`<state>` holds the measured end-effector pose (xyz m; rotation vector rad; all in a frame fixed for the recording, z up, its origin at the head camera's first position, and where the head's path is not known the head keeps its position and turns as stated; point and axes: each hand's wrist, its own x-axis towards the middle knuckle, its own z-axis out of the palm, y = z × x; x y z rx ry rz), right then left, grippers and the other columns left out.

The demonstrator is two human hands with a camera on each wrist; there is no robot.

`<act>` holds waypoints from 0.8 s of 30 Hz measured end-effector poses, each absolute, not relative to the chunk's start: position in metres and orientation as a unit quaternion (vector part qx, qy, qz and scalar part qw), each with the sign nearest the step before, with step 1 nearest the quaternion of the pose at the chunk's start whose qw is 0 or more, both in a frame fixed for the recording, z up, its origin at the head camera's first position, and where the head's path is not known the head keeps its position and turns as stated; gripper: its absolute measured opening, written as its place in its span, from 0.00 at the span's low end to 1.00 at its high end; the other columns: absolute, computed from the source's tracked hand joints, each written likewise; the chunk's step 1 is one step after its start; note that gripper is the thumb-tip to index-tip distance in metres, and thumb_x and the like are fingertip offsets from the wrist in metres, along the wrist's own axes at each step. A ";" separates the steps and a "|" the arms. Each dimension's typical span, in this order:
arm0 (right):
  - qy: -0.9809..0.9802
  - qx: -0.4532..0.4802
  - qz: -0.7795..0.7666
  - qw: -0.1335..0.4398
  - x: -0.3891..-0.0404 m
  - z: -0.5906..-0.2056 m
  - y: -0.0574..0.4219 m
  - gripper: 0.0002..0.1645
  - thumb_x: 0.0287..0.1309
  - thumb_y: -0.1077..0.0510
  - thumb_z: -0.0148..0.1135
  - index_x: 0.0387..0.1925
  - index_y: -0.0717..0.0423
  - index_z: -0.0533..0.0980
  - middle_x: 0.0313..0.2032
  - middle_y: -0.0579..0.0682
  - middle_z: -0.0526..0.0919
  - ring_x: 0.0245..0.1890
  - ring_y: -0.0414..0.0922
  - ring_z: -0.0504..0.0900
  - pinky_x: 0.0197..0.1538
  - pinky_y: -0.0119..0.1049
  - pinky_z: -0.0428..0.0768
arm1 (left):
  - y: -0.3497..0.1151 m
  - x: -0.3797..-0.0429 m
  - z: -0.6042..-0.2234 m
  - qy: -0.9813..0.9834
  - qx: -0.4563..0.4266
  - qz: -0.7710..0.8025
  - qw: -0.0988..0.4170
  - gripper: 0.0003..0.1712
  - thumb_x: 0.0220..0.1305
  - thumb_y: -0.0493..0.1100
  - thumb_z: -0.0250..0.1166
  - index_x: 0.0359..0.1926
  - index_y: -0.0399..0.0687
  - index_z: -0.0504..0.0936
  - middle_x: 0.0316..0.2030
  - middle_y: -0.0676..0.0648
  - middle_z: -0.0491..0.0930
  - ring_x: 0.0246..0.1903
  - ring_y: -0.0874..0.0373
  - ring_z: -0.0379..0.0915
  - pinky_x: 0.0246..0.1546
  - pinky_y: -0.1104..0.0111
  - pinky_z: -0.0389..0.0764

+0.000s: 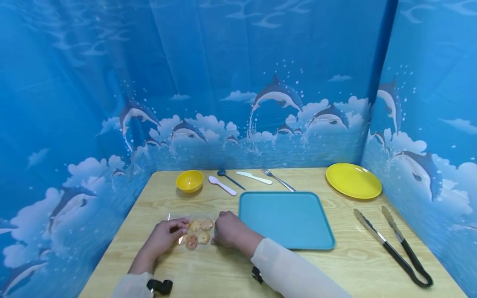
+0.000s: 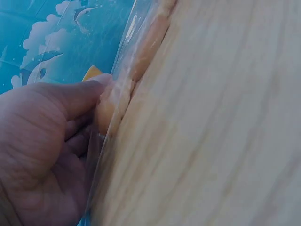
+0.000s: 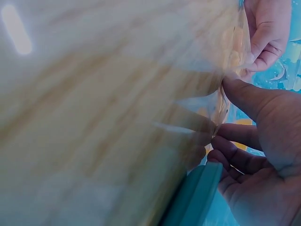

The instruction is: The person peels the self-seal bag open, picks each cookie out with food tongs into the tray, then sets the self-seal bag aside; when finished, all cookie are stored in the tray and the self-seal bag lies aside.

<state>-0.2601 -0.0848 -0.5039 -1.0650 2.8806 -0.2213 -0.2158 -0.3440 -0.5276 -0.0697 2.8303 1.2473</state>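
A clear plastic bag of several cookies [image 1: 203, 237] lies on the table between the two hands. Its left side is held by my left hand [image 1: 166, 236]; in the left wrist view the thumb presses on a cookie [image 2: 109, 113] through the film and the fingers go behind it. My right hand [image 1: 232, 229] pinches the bag's right edge, where the right wrist view shows the film [image 3: 200, 106] creased between thumb and fingers. Just right of that hand lies a teal tray [image 1: 287, 219], whose rim [image 3: 200, 188] also appears below the fingers in the right wrist view.
Behind the bag stands a yellow bowl [image 1: 190, 181]. A lilac spoon [image 1: 222, 186], dark spoon [image 1: 231, 179], pale knife [image 1: 254, 178] and metal fork [image 1: 278, 179] lie along the back. At right are a yellow plate [image 1: 353, 181] and black-handled tongs [image 1: 398, 246]. Dolphin-print curtains [image 1: 275, 99] border the table.
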 end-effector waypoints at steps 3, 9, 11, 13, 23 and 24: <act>0.934 -0.349 -0.070 0.031 -0.260 -0.505 -0.085 0.27 0.51 0.31 0.73 0.26 0.50 0.85 0.34 0.46 0.78 0.32 0.41 0.74 0.38 0.34 0.77 | -0.344 -0.216 -0.531 0.915 -0.021 0.404 0.011 0.02 0.68 0.44 0.67 0.36 0.56 0.86 0.59 0.49 0.83 0.66 0.43 0.73 0.70 0.43 0.64; 0.930 -0.357 -0.076 0.030 -0.260 -0.506 -0.084 0.25 0.52 0.32 0.73 0.26 0.49 0.84 0.32 0.45 0.77 0.31 0.40 0.73 0.38 0.34 0.76 | -0.343 -0.214 -0.534 0.908 -0.029 0.418 0.000 0.04 0.72 0.46 0.64 0.39 0.55 0.84 0.63 0.45 0.80 0.67 0.42 0.72 0.70 0.43 0.65; 0.929 -0.360 -0.076 0.024 -0.260 -0.506 -0.083 0.25 0.51 0.32 0.74 0.27 0.50 0.85 0.31 0.44 0.77 0.31 0.40 0.73 0.38 0.34 0.76 | -0.343 -0.214 -0.535 0.905 -0.034 0.424 -0.003 0.06 0.74 0.48 0.62 0.41 0.54 0.83 0.64 0.45 0.79 0.68 0.42 0.71 0.70 0.44 0.65; 0.929 -0.361 -0.079 0.016 -0.260 -0.506 -0.082 0.27 0.49 0.32 0.75 0.29 0.51 0.85 0.30 0.45 0.78 0.31 0.41 0.73 0.39 0.34 0.76 | -0.342 -0.213 -0.535 0.902 -0.036 0.431 -0.009 0.08 0.75 0.49 0.60 0.44 0.54 0.83 0.64 0.45 0.79 0.68 0.43 0.71 0.69 0.45 0.66; 0.927 -0.355 -0.117 0.027 -0.261 -0.505 -0.078 0.30 0.45 0.31 0.78 0.37 0.50 0.85 0.36 0.46 0.80 0.35 0.42 0.75 0.42 0.34 0.78 | -0.346 -0.213 -0.539 0.888 -0.025 0.458 -0.025 0.12 0.77 0.51 0.56 0.48 0.51 0.80 0.63 0.46 0.79 0.69 0.43 0.69 0.71 0.45 0.65; 0.927 -0.355 -0.117 0.028 -0.261 -0.505 -0.078 0.30 0.45 0.31 0.78 0.36 0.50 0.85 0.36 0.46 0.80 0.35 0.42 0.75 0.42 0.34 0.78 | -0.346 -0.213 -0.539 0.887 -0.025 0.460 -0.025 0.12 0.78 0.51 0.56 0.48 0.50 0.80 0.63 0.46 0.78 0.69 0.43 0.68 0.71 0.45 0.64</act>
